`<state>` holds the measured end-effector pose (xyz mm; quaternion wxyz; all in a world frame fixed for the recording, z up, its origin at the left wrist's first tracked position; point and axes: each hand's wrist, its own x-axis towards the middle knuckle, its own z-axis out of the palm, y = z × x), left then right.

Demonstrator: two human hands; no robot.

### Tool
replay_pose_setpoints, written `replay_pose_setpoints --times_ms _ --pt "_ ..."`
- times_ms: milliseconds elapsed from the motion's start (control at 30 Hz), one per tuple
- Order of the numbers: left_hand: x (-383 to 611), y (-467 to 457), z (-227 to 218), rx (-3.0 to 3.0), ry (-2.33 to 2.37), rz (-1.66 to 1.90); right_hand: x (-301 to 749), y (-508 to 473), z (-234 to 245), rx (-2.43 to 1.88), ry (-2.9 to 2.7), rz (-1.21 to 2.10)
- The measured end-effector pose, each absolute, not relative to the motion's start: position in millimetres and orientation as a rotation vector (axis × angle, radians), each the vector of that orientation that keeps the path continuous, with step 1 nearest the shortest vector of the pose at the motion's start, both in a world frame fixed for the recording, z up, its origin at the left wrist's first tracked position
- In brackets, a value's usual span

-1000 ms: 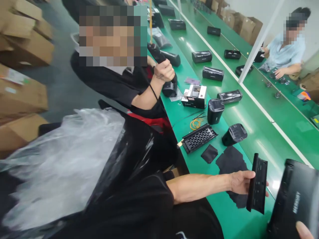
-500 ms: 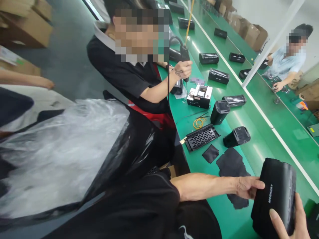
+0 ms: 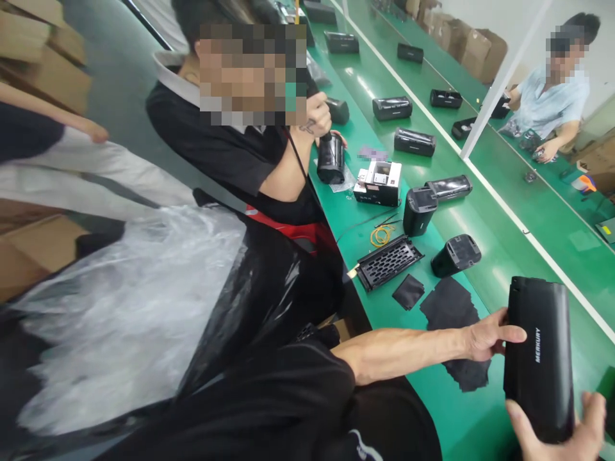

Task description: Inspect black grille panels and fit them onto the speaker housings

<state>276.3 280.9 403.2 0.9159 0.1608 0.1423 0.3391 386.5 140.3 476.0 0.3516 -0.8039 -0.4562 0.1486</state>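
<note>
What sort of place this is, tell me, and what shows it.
Probably a factory assembly line: the held MERKURY casing, similar black units spaced along a long green work surface, and cardboard boxes piled nearby.

Sheets [image 3: 449, 310] on table [image 3: 473, 429] (casing [image 3: 548, 384] right).

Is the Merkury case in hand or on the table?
Held: your left hand grips the black case by one edge, thumb on its front; your right hand is at its lower end.

Grey floor [image 3: 120, 115], boxes [image 3: 62, 70] piled left. Long green bench [image 3: 485, 426], white strip [image 3: 552, 276] lengthwise, white post [image 3: 504, 83]. Pale wall [image 3: 509, 19] beyond. Bench glossy, light-streaked.
</note>
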Motion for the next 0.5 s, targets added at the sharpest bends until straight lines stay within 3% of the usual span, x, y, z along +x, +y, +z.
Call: replay_pose_setpoints --times_ms 200,500 --pt "266 299 417 0.463 0.315 0.691 380 139 462 -2.135 -1.184 0.156" --pt "221 384 452 1.098 0.184 0.645 376 121 494 -2.016 -1.07 0.372"
